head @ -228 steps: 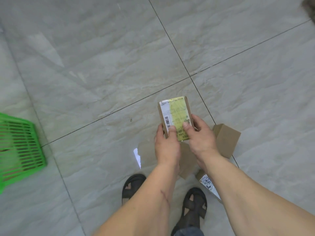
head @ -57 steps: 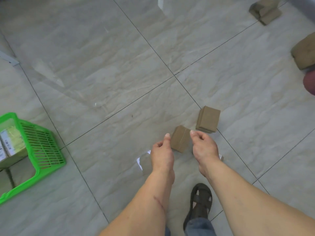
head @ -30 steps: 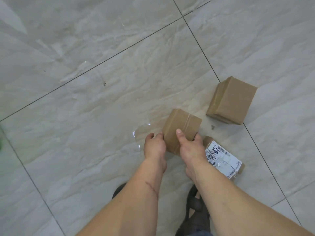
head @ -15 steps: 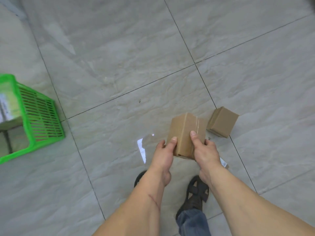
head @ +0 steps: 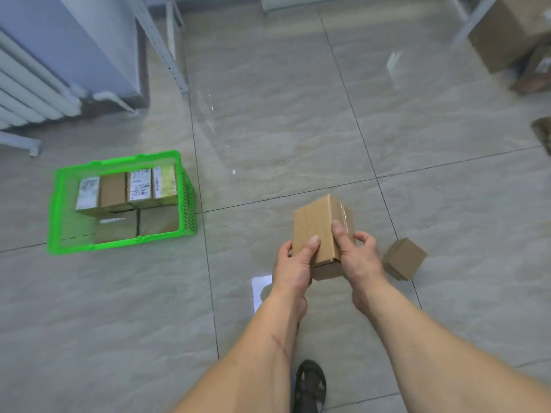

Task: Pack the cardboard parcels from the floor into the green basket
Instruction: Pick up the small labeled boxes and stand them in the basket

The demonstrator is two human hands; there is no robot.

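Note:
I hold a plain brown cardboard parcel [head: 316, 225] above the floor, low in the middle of the view. My left hand [head: 293, 263] grips its left side with the thumb on top. My right hand [head: 359, 257] grips its right side. The green basket [head: 187, 198] stands on the floor to the left and holds several parcels [head: 114, 190], some with white or yellow labels. A smaller brown parcel [head: 404, 257] lies on the floor just right of my right hand.
A white radiator [head: 26, 93] and a grey metal shelf leg [head: 162, 46] stand at the back left. Bigger cardboard boxes [head: 504, 40] sit at the back right, another brown thing [head: 544, 132] at the right edge. My sandalled foot [head: 308, 386] shows below.
Both hands have lifted the brown parcel off the floor. The view has risen and turned, so the whole basket and the back of the room show now.

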